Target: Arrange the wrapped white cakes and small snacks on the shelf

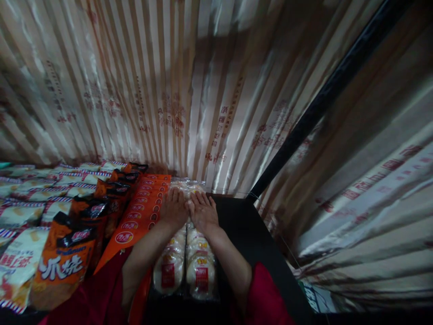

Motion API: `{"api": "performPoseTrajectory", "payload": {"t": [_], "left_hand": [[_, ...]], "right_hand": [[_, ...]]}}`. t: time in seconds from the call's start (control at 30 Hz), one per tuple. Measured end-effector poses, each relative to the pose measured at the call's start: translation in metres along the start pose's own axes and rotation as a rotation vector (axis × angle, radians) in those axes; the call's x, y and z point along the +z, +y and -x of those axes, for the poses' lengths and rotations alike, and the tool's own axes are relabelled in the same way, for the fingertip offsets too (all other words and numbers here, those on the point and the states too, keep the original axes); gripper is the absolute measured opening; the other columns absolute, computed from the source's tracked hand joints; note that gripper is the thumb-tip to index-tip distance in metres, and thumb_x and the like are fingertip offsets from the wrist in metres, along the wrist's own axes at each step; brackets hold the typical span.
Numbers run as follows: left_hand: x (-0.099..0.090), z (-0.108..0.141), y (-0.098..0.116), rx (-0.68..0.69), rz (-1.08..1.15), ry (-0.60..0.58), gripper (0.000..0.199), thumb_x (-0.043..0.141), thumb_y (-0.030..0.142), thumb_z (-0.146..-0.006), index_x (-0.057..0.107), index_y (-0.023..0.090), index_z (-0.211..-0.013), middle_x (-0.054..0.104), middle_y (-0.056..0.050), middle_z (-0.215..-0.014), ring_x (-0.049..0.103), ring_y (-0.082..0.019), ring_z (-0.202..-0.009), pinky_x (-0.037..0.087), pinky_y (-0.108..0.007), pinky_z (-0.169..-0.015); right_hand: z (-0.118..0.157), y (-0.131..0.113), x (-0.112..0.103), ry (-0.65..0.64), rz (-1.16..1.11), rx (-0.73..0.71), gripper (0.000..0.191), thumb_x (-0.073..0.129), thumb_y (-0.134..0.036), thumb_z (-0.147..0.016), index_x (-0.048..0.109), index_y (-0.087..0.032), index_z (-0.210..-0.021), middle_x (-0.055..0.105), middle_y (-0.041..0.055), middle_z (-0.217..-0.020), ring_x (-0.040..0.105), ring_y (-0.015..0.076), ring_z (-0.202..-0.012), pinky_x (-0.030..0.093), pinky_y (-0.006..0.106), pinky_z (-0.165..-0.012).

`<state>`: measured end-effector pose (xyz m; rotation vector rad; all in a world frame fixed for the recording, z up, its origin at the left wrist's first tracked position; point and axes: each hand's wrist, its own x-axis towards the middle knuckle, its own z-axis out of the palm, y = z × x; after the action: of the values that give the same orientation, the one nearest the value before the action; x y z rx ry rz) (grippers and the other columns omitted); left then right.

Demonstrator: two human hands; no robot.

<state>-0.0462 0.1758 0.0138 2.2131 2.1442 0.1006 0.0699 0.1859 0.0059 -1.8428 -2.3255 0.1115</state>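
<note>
Two rows of clear packets of round pale crackers (202, 274) run away from me on the dark tabletop. My left hand (174, 210) lies flat, palm down, on the far part of the left row. On the right row rests my right hand (204, 211), its fingers stretched out and a little apart. The thumbs of both hands meet or nearly meet. Beneath the palms, the packets are hidden. Just left of the rows is a line of overlapping orange packs (130, 225) with round logos.
Further left stand orange-and-black snack bags (64, 259) and rows of white snack bags (22, 257) with striped edges. A bare black tabletop (250, 239) lies to the right. Printed, pleated sheeting (169, 90) hangs behind, with a dark slanting pole (324, 101).
</note>
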Motion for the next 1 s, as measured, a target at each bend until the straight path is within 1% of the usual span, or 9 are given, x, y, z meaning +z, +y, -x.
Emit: {"api": "performPoseTrajectory", "payload": {"t": [0.13,0.27,0.47,0.6,0.67,0.73,0.8,0.87,1.0], "left_hand": [[-0.004,-0.012,-0.006,0.023,0.026,0.048,0.056,0.020,0.034,-0.093,0.028,0.009,-0.142,0.023,-0.012,-0.149,0.013,-0.026,-0.139,0.012,-0.050,-0.112],[-0.004,-0.020,-0.010,0.038,0.045,0.021,0.055,0.020,0.032,-0.092,0.029,0.009,-0.141,0.025,-0.014,-0.148,0.017,-0.027,-0.139,0.013,-0.052,-0.111],[0.003,-0.020,-0.009,0.027,0.052,0.019,0.053,0.020,0.029,-0.092,0.034,0.007,-0.138,0.028,-0.014,-0.147,0.019,-0.026,-0.138,0.015,-0.050,-0.111],[0.003,-0.022,-0.008,0.021,0.035,0.024,0.051,0.022,0.029,-0.092,0.039,0.011,-0.136,0.033,-0.013,-0.145,0.024,-0.025,-0.136,0.017,-0.049,-0.110],[0.002,-0.022,-0.008,0.017,0.024,0.025,0.051,0.023,0.030,-0.092,0.038,0.010,-0.136,0.034,-0.014,-0.145,0.025,-0.026,-0.136,0.016,-0.049,-0.111],[0.000,-0.022,-0.009,0.017,0.035,0.020,0.053,0.023,0.031,-0.092,0.035,0.009,-0.138,0.031,-0.014,-0.146,0.021,-0.026,-0.137,0.015,-0.050,-0.111],[-0.002,-0.021,-0.009,0.030,0.052,0.009,0.054,0.022,0.031,-0.092,0.030,0.010,-0.141,0.023,-0.012,-0.150,0.014,-0.026,-0.139,0.014,-0.050,-0.112],[-0.003,-0.021,-0.010,0.051,0.049,-0.005,0.054,0.020,0.031,-0.092,0.028,0.011,-0.142,0.019,-0.009,-0.151,0.011,-0.026,-0.140,0.012,-0.052,-0.112],[-0.002,-0.021,-0.008,0.059,0.022,-0.042,0.054,0.016,0.029,-0.092,0.030,0.010,-0.141,0.021,-0.010,-0.150,0.015,-0.027,-0.139,0.012,-0.053,-0.111]], "right_hand": [[-0.008,0.000,-0.004,0.024,0.008,-0.010,0.054,0.013,-0.043,-0.095,0.037,-0.022,-0.139,0.029,0.0033,-0.149,0.021,0.0209,-0.138,0.010,0.041,-0.110],[-0.012,-0.003,-0.005,-0.015,0.014,-0.006,0.054,0.012,-0.042,-0.096,0.035,-0.022,-0.140,0.029,0.0037,-0.149,0.020,0.0200,-0.139,0.010,0.040,-0.110],[-0.012,-0.002,0.004,-0.004,0.016,-0.022,0.055,0.012,-0.043,-0.096,0.037,-0.020,-0.139,0.029,0.0042,-0.149,0.020,0.0202,-0.138,0.010,0.040,-0.110],[-0.014,-0.001,0.005,0.013,0.014,-0.022,0.054,0.013,-0.042,-0.095,0.040,-0.021,-0.138,0.031,0.0043,-0.148,0.022,0.0201,-0.138,0.009,0.040,-0.110],[-0.014,-0.001,0.003,0.027,0.010,-0.031,0.054,0.014,-0.042,-0.096,0.040,-0.020,-0.137,0.032,0.0047,-0.147,0.022,0.0203,-0.138,0.010,0.040,-0.110],[-0.015,-0.001,0.002,0.034,0.004,-0.034,0.054,0.014,-0.042,-0.096,0.040,-0.020,-0.137,0.032,0.0048,-0.148,0.021,0.0206,-0.138,0.010,0.040,-0.110],[-0.015,-0.001,0.001,0.026,-0.003,-0.028,0.055,0.013,-0.043,-0.095,0.038,-0.020,-0.138,0.031,0.0045,-0.148,0.020,0.0208,-0.138,0.009,0.041,-0.110],[-0.015,-0.001,0.002,0.009,-0.006,-0.026,0.054,0.013,-0.043,-0.095,0.037,-0.021,-0.139,0.029,0.0037,-0.149,0.019,0.0204,-0.139,0.009,0.041,-0.110],[-0.017,0.001,0.006,-0.016,-0.001,-0.029,0.054,0.013,-0.042,-0.095,0.037,-0.021,-0.139,0.028,0.0023,-0.149,0.018,0.0193,-0.139,0.008,0.040,-0.110]]}}
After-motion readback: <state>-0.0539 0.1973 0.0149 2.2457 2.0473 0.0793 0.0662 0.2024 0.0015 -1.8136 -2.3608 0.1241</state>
